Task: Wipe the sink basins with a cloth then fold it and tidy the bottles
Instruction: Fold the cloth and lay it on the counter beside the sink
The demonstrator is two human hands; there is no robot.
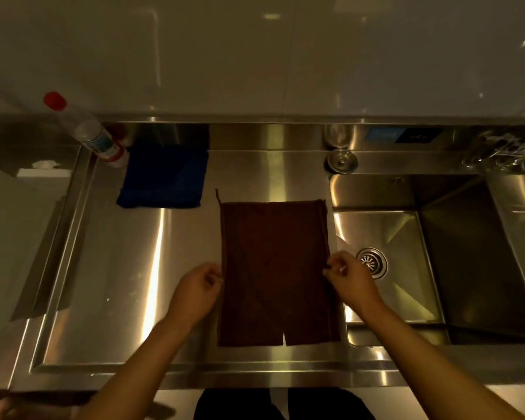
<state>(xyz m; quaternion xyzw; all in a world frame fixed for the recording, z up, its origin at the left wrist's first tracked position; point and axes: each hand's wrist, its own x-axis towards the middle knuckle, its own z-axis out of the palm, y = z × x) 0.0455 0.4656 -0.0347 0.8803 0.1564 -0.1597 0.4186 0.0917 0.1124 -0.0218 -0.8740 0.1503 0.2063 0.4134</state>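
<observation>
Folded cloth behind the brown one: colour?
Dark blue cloth, clearest in the head view, the only view.

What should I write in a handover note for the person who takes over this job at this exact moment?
Left hand: pinches the left edge of the brown cloth.
Right hand: pinches the cloth's right edge.
Brown cloth: flat on the steel counter, left of the sink basin, apparently folded at least once.
Bottles: clustered at the far left corner, one with a red cap, beside a folded blue cloth.
Done: cloth is laid out, folding under way. Whether the basin was wiped cannot be told.
Left: finish folding, then tidy the bottles.
</observation>
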